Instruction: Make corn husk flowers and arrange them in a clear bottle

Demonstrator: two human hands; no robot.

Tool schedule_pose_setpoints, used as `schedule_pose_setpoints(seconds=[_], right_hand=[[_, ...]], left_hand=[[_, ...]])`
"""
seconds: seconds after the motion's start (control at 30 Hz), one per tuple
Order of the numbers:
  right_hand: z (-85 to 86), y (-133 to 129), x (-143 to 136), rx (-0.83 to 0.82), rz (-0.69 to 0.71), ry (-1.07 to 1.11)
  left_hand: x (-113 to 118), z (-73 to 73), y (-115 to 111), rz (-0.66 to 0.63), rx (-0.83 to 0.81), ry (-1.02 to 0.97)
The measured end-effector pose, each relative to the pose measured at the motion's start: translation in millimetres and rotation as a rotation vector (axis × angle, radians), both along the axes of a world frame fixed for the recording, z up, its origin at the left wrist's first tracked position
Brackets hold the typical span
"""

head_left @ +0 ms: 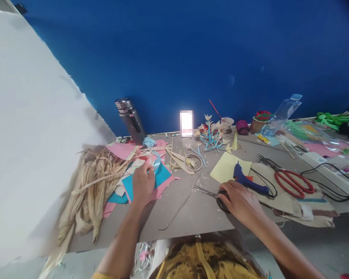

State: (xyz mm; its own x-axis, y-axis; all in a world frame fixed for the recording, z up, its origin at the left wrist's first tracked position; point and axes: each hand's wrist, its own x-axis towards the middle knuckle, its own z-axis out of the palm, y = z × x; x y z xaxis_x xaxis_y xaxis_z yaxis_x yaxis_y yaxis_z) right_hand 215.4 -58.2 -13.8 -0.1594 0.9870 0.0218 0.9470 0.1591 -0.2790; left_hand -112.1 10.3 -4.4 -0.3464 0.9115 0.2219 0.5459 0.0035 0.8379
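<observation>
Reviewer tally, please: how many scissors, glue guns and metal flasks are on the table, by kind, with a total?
Scissors: 2 (black-handled scissors, red-handled scissors)
Glue guns: 1 (blue glue gun)
Metal flasks: 1 (dark grey flask)
Total: 4

From the wearer's seat, a steel thermos stands at 11 o'clock by the blue wall. A bright, blurred rectangle shows at 12. Toward 1 o'clock are a paper cup and a clear bottle, tilted; at 2, a white power strip.
</observation>
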Motion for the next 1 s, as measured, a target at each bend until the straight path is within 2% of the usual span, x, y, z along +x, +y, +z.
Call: schedule_pose_setpoints(seconds=[0.17,0.3,0.4,0.57,0.73,0.8,0.9,1.0], right_hand=[[-11.6,-6.5,19.5,-0.021,0.070,-0.024],[-14.1,-10.3,24.1,0.031,0.093,0.011],[-16.6,-21.8,28.2,-0.002,0.116,0.033],[-18.1,-33.5,21.2,-0.055,0.092,0.061],[-0.7,-21.6,9.5,-0.181,0.002,-0.035],[7.2,-17.5,11.1,-0.268,-0.020,0.111],[16.6,-10.9,11.8,-0.549,-0.037,0.610],[24.9,7.5,-5.1,-0.749,0.006,1.073]], left_hand=[[-18.3,1.3,5.2,0.035,-0.097,-0.304],[-23.6,3.5,8.0,-0.019,-0.224,-0.595],[-23.9,6.6,8.3,-0.037,-0.292,-0.722],[-17.8,7.7,8.1,-0.085,-0.374,-0.765],[-15.6,6.1,11.9,-0.114,-0.368,-0.705],[-18.1,6.3,13.7,-0.115,-0.339,-0.691],[-22.7,8.2,15.7,-0.125,-0.284,-0.688],[-25.7,12.1,17.1,-0.151,-0.255,-0.702]])
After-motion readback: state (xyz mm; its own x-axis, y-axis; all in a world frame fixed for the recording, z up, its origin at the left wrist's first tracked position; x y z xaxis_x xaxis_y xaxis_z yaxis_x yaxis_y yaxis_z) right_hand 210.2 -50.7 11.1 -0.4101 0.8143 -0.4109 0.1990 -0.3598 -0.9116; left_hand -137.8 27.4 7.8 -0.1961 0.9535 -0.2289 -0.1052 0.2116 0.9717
